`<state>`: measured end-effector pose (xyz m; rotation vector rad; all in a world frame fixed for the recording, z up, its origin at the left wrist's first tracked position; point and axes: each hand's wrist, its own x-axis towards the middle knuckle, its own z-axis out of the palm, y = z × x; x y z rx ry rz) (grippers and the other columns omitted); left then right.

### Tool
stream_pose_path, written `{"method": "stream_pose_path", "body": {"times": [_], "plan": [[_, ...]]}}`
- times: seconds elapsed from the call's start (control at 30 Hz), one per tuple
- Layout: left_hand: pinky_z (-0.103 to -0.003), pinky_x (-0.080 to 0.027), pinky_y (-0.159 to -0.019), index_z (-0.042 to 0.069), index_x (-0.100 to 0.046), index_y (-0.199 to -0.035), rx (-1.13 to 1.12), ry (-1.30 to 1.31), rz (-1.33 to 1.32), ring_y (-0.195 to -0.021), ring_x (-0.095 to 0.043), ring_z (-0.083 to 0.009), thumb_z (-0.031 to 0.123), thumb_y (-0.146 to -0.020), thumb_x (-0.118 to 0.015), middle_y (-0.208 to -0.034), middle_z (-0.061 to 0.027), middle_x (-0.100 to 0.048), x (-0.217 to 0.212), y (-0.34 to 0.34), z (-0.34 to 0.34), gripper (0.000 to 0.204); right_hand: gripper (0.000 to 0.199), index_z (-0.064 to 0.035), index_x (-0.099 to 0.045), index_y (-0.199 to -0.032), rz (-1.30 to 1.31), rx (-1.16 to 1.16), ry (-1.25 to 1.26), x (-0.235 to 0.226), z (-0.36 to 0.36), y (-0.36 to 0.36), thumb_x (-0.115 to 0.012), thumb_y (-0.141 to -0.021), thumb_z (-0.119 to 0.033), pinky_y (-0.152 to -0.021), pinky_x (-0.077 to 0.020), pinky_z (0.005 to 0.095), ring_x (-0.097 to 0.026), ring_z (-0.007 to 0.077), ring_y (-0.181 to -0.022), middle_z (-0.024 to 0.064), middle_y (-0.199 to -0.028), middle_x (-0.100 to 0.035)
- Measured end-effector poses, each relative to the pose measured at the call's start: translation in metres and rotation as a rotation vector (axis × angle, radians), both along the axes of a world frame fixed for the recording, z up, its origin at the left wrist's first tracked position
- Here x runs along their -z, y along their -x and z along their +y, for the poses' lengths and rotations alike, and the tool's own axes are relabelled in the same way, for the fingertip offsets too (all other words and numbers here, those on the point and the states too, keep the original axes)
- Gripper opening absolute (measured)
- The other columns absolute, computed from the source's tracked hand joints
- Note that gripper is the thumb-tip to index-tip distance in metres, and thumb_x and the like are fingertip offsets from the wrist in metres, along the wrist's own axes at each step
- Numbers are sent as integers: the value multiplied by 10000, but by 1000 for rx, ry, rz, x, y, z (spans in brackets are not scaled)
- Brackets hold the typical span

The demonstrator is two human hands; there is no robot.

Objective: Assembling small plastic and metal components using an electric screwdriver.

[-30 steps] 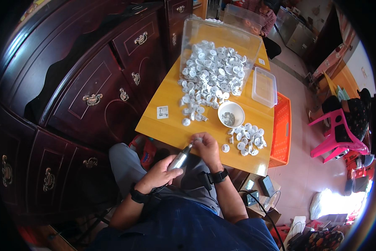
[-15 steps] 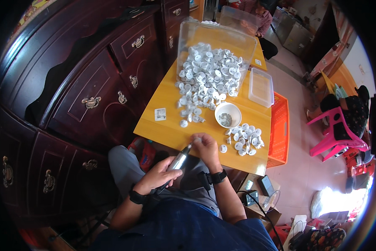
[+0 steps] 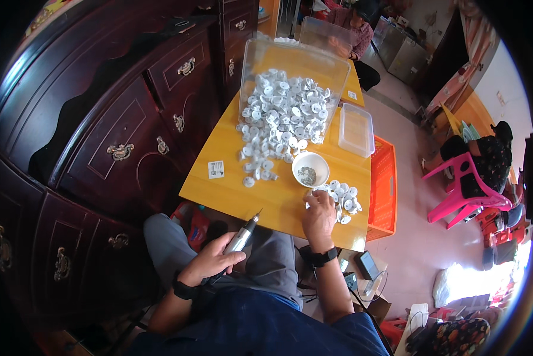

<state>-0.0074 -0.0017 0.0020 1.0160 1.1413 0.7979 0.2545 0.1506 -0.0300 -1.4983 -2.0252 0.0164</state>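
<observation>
My left hand (image 3: pixel 219 256) is wrapped round a silver and black electric screwdriver (image 3: pixel 238 241), its thin bit pointing up and away toward the table's near edge. My right hand (image 3: pixel 318 215) reaches over the table with bent fingers at the left side of a small pile of white round plastic parts (image 3: pixel 348 199). What its fingertips hold, if anything, is hidden. Just beyond it stands a white bowl (image 3: pixel 319 161) with small metal pieces (image 3: pixel 306 175) at the bottom. A large heap of similar white parts (image 3: pixel 284 110) spills from a clear plastic bin (image 3: pixel 337 74) lying on its side.
The yellow table (image 3: pixel 219 199) carries a clear shallow box (image 3: pixel 356 130) on its right and a paper label (image 3: pixel 216 169) on its left. An orange crate (image 3: pixel 385 190) stands beside it. Dark wooden drawers (image 3: pixel 124 130) line the left. A person (image 3: pixel 361 35) sits beyond the table.
My right hand has moved from the screwdriver's tip, where it pinched a small white part, rightward to the small pile. The screwdriver is lower, its bit now bare. The whole view has shifted slightly.
</observation>
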Motion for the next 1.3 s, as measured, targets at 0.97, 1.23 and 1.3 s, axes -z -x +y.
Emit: {"method": "stream_pose_path", "body": {"times": [0.97,1.23,1.3], "plan": [[-215,-460,-528,12,-422,-1397,2,4,-30,-589,-537,-58,127,-964,-639,-871,-18,-556,0,7,-9,498,240,-127,-763,-924,-316,-38,375,-22,133,22,-629,-836,-307,-777,-580,458,-714,347,-896,159,-940,-738],[-223,-476,-531,11,-420,-1391,-9,11,-44,-590,-552,-71,122,-964,-642,-884,-33,-566,0,7,-9,494,312,-47,-748,-919,-306,14,389,-11,141,30,-561,-893,-295,-787,-577,477,-713,361,-921,210,-959,-728],[-218,-474,-530,7,-445,-1380,-20,2,-47,-594,-552,-62,137,-962,-653,-878,-21,-567,1,6,-10,486,327,-14,-738,-944,-338,-9,398,-8,142,27,-546,-905,-276,-795,-575,482,-711,375,-931,234,-968,-723]]}}
